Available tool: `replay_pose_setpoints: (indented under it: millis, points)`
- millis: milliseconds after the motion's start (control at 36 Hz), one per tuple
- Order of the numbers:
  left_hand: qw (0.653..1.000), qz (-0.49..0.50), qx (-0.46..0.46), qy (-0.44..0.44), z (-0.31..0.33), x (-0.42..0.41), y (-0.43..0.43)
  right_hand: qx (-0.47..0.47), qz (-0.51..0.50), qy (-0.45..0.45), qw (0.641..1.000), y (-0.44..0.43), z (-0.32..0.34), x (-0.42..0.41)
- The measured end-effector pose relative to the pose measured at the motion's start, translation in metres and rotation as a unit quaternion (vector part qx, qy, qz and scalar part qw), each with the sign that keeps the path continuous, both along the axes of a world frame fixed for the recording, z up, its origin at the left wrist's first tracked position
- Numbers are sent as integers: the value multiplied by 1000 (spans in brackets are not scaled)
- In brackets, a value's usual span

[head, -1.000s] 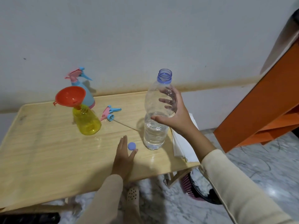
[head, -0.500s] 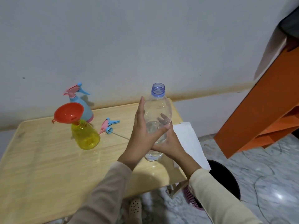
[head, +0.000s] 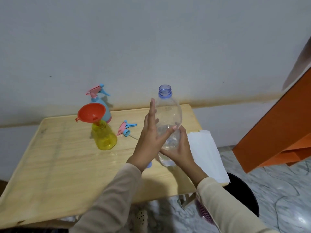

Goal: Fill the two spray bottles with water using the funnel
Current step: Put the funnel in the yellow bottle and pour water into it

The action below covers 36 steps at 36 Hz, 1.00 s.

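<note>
My right hand [head: 179, 149] grips the lower part of the water bottle [head: 170, 113] from the right, with the fingers curled round it. My left hand [head: 150, 137] is on its left side: the fingers are straight and point up, and the thumb reaches round the front. The bottle is above the near right part of the table [head: 50, 165]. I cannot tell if its base touches the wood.

The long axis of the bottle is almost vertical and the open mouth points up. It is clear plastic with a blue neck ring, and the water is only in the lower part. A blue cap [head: 149, 164] shows a little under my left wrist.

To the left stands the yellow spray bottle [head: 104, 139] without a head. The orange funnel [head: 91, 113] sits in its neck, stem down, with the wide mouth up and a little tilted. Just behind is the blue spray bottle [head: 106, 113], which has its pink and blue head on. A loose spray head [head: 126, 128] lies on the table between the yellow bottle and my hands.

A white sheet [head: 205, 152] lies at the right edge of the light wooden table. Behind is a grey wall [head: 151, 39], at the right an orange board [head: 277, 132], and below it a black bin [head: 244, 194] on a marble floor [head: 282, 187].
</note>
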<state>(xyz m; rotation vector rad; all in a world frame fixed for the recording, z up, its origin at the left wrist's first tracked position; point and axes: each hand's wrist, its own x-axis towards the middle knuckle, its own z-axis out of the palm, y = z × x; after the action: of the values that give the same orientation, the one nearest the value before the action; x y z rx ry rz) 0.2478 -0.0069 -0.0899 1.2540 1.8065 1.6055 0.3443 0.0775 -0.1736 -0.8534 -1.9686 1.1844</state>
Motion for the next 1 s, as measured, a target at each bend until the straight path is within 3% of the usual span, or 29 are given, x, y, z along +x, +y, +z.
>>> replay_pose_setpoints:
  millis: [306, 667, 1000]
  points:
    - [992, 36, 94, -73, 18, -46, -11, 147, 54, -20, 987, 6, 41, -24]
    - [956, 72, 117, -258, -7, -65, -22, 208, 91, -170, 959, 4, 66, -38]
    - [910, 123, 155, -363, -30, -47, -18, 238, 121, -342, 901, 8, 90, -33]
